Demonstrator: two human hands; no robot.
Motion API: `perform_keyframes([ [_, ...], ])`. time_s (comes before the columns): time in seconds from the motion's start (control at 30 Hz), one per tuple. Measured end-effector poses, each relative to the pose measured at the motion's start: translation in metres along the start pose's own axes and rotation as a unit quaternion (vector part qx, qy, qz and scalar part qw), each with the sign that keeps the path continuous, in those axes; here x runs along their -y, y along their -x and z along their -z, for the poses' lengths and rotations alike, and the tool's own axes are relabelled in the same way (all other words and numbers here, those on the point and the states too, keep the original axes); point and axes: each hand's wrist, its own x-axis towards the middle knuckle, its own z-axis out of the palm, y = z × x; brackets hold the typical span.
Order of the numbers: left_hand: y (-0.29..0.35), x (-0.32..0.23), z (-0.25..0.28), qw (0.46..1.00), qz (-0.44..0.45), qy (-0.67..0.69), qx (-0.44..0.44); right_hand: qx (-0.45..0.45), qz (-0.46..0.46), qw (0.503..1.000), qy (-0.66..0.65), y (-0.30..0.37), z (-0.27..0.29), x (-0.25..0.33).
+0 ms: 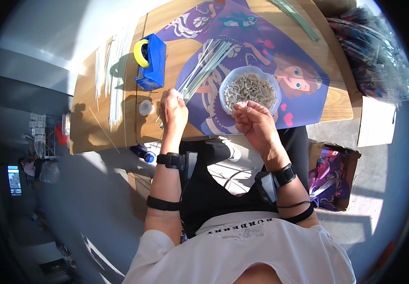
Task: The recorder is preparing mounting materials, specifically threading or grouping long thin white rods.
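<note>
My left hand (173, 111) is closed around the lower part of a bundle of thin pale rods (209, 64). The rods slant up and to the right over a purple printed sheet (303, 106) with a cartoon princess on it; a few ends poke out below the hand. At the near rim of a clear plastic bowl (274, 85), my right hand (256, 123) has its thumb and fingertips pinched together. What the pinch holds, if anything, is too small to make out. Many short, pale tube-like pieces (249, 89) fill the bowl, which stands on the sheet.
Left of the bundle is a blue tape dispenser (153, 64) with a yellow roll, and a small white round piece (145, 107). More rods (114, 80) lie at the table's left; greenish ones (299, 19) lie far right. Plastic-wrapped packs (372, 57) and a cardboard box (351, 177) are at right.
</note>
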Motion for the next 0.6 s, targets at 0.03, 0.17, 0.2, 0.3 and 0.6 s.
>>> perform_keyframes([
  [0.03,-0.013,0.008,-0.004,1.0,0.007,-0.013,0.003,-0.006,0.015,1.0,0.007,-0.001,-0.001,0.004],
  [0.17,-0.05,0.038,-0.032,0.999,-0.013,-0.032,0.003,0.014,0.025,1.0,0.004,-0.003,0.007,0.015],
  [0.2,-0.055,0.04,-0.037,0.998,-0.01,-0.055,0.002,0.028,0.024,0.999,0.001,-0.004,0.009,0.016],
  [0.3,-0.065,0.042,-0.046,0.995,-0.004,-0.099,0.017,0.034,0.022,0.999,-0.005,-0.009,0.012,0.017],
  [0.6,-0.05,0.031,-0.045,0.991,-0.044,-0.125,0.036,0.035,0.015,0.998,-0.04,-0.015,0.014,0.021],
])
